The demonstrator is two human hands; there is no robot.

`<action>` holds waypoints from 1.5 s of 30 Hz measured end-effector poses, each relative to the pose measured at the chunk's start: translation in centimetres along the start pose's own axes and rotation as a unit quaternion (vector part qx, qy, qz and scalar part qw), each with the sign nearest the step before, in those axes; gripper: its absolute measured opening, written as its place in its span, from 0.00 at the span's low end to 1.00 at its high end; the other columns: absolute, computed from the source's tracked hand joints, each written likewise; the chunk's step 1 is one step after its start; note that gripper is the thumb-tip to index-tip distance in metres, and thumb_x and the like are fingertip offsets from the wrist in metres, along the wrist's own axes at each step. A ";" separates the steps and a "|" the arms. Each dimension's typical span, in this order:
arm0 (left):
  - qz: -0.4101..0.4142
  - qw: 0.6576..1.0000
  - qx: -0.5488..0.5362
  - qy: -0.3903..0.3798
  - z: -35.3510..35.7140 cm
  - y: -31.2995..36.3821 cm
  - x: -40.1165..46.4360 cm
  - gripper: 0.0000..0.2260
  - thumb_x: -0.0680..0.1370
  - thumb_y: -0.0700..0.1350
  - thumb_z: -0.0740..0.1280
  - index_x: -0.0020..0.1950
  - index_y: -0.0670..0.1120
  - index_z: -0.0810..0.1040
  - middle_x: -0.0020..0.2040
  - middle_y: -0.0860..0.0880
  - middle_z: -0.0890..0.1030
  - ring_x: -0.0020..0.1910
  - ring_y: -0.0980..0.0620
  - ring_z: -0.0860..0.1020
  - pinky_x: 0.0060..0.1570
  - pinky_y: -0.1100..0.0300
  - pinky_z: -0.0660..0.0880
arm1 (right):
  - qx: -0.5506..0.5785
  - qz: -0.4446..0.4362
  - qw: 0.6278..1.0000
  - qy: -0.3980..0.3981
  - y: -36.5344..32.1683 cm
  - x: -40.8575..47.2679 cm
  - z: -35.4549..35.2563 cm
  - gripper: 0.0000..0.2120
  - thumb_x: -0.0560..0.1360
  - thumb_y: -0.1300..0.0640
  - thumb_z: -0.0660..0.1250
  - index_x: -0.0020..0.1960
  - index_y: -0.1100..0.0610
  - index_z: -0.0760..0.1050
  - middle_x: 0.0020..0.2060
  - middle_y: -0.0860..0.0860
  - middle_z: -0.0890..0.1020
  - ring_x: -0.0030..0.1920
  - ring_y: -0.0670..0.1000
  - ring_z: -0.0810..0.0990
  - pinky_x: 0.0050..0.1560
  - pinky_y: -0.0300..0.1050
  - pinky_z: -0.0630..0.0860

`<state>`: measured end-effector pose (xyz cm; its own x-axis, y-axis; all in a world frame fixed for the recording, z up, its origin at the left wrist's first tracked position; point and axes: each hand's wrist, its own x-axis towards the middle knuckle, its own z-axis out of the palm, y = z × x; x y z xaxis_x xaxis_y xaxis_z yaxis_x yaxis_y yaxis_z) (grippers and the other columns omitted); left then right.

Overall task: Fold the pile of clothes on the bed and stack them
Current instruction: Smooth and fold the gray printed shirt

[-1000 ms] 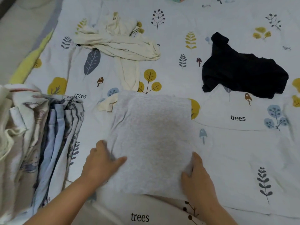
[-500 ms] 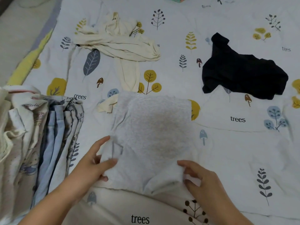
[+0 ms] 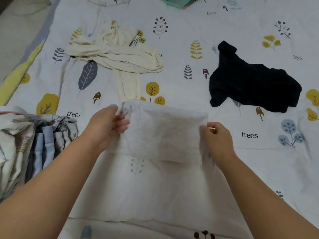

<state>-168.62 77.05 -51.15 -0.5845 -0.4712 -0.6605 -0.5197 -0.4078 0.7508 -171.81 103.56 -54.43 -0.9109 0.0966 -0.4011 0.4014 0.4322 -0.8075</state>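
A fluffy white-grey garment (image 3: 164,131) lies folded over in the middle of the bed. My left hand (image 3: 107,126) pinches its left edge near the far corner. My right hand (image 3: 215,137) grips its right edge. The near half has been lifted over the far half, so the piece is now a short wide rectangle. A crumpled cream garment (image 3: 119,54) lies beyond it at the upper left. A crumpled black garment (image 3: 250,80) lies at the upper right. A stack of folded clothes (image 3: 31,144) sits at the left edge.
The bed sheet (image 3: 172,195) is pale with tree and leaf prints. The bed's left edge and floor (image 3: 17,31) show at the upper left. A teal item (image 3: 179,1) peeks in at the top edge.
Both hands took hold of the fluffy garment's near edge, lifted it and carried it away from me over the far half. The garment now looks half as deep.
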 end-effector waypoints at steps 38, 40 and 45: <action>0.062 0.996 0.037 -0.051 -4.9 -0.1 -8.2 0.11 0.74 0.38 0.69 0.52 0.51 0.77 0.50 0.45 0.83 0.49 0.43 0.82 0.46 0.48 0.78 | -0.018 -0.012 0.998 -0.064 -6.1 -6.8 -2.1 0.07 0.71 0.62 0.64 0.40 0.67 0.73 0.29 0.52 0.77 0.27 0.48 0.73 0.24 0.35 0.68; 0.069 0.997 0.018 -0.031 -5.7 0.9 -10.3 0.10 0.74 0.38 0.68 0.51 0.52 0.77 0.49 0.46 0.84 0.48 0.43 0.82 0.48 0.46 0.78 | -0.028 -0.043 0.997 -0.064 -8.3 -8.1 -2.8 0.05 0.70 0.62 0.64 0.38 0.63 0.74 0.26 0.48 0.76 0.26 0.45 0.73 0.24 0.34 0.67; 0.094 0.995 -0.014 0.007 -8.3 3.9 -15.8 0.11 0.74 0.37 0.69 0.51 0.52 0.77 0.48 0.46 0.84 0.46 0.43 0.83 0.48 0.45 0.78 | -0.053 -0.088 0.991 -0.082 -13.6 -11.3 -3.4 0.04 0.71 0.61 0.65 0.38 0.55 0.75 0.31 0.48 0.80 0.32 0.47 0.78 0.28 0.38 0.72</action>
<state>-156.25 76.38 -37.75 -0.6611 -0.5518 -0.5084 -0.3838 -0.3336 0.8611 -167.27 99.64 -37.43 -0.9348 -0.1309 -0.3303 0.2180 0.5228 -0.8241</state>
